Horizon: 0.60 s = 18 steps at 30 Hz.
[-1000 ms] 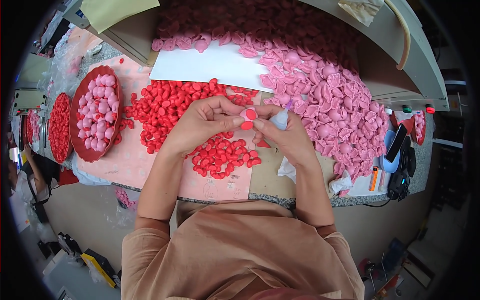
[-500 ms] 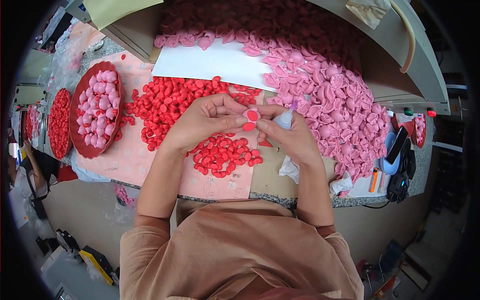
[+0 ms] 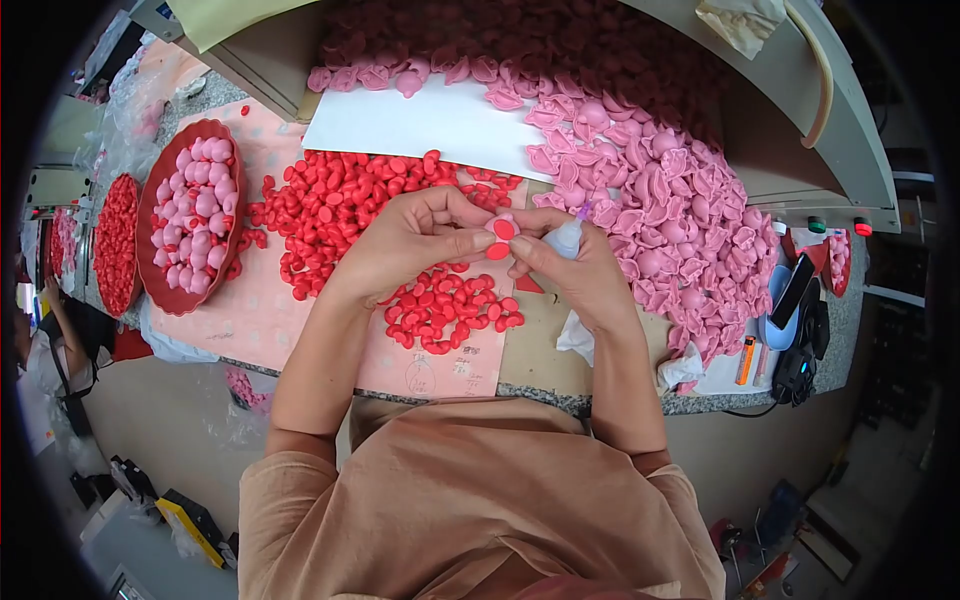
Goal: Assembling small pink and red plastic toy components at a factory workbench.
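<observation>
My left hand (image 3: 405, 245) pinches a small pink piece with red oval parts (image 3: 504, 230) between thumb and fingertips. Against the other side of that piece rest the thumb and finger of my right hand (image 3: 590, 280). A translucent squeeze bottle (image 3: 566, 238) with a purple nozzle lies in the right hand, its tip pointing up and away from the piece. Just below my hands is a small heap of red bean-shaped pieces (image 3: 450, 310). A bigger heap of red pieces (image 3: 350, 200) spreads behind my left hand, and many pink petal-like pieces (image 3: 660, 220) lie to the right.
At the left, a red oval basket (image 3: 148, 240) holds pink-and-red pieces, beside another basket of red pieces (image 3: 118, 245). A phone (image 3: 793, 290), an orange marker (image 3: 746, 360) and crumpled tissue (image 3: 681, 369) sit at the right. A grey shelf (image 3: 840, 90) overhangs the back.
Both hands keep their grip on the pink-and-red piece in nearly the same place. The squeeze bottle has shifted very slightly to the left in my right hand.
</observation>
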Each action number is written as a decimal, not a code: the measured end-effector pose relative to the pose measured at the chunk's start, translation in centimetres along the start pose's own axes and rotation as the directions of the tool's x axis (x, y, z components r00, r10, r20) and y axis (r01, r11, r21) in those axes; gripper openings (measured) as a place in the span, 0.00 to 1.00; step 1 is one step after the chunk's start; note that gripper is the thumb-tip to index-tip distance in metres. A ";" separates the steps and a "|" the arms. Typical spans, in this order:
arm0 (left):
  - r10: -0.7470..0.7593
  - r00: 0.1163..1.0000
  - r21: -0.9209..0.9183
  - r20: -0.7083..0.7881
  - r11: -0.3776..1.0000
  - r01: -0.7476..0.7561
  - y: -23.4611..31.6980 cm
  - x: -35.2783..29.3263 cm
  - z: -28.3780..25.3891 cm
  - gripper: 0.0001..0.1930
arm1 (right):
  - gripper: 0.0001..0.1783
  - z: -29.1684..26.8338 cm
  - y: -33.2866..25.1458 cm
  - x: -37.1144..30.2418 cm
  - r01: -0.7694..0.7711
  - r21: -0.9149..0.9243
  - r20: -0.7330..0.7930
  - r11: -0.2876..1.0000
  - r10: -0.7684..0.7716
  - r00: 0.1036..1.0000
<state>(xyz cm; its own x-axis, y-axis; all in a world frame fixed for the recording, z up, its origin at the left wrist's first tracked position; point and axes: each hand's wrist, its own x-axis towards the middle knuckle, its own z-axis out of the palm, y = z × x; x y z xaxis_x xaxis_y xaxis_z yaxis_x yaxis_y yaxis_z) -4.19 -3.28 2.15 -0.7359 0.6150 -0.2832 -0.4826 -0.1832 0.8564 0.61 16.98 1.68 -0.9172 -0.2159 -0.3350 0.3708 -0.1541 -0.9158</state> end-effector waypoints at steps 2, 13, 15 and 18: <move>0.001 1.000 -0.002 0.000 1.000 -0.001 0.0 -0.1 0.0 0.07 | 0.16 0.0 -0.1 0.0 -0.013 -0.006 -0.009 1.000 0.013 1.000; 0.012 1.000 -0.008 0.009 1.000 -0.012 -0.1 0.0 0.1 0.07 | 0.17 0.1 -0.2 -0.1 0.011 -0.030 -0.002 0.999 -0.011 1.000; 0.013 1.000 -0.006 0.009 1.000 -0.013 -0.1 0.0 0.1 0.07 | 0.17 0.1 -0.2 -0.1 0.009 -0.035 -0.004 0.999 -0.009 1.000; 0.015 1.000 -0.002 0.002 1.000 -0.015 -0.1 0.0 0.1 0.07 | 0.17 0.0 0.0 0.0 0.006 -0.016 0.000 1.000 -0.006 1.000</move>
<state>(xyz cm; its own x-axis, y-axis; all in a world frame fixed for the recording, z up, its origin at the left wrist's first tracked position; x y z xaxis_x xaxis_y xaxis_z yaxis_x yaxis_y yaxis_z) -4.10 -3.16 2.12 -0.7422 0.6137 -0.2693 -0.4725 -0.1942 0.8597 0.60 16.99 1.69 -0.9195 -0.2151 -0.3290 0.3624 -0.1399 -0.9214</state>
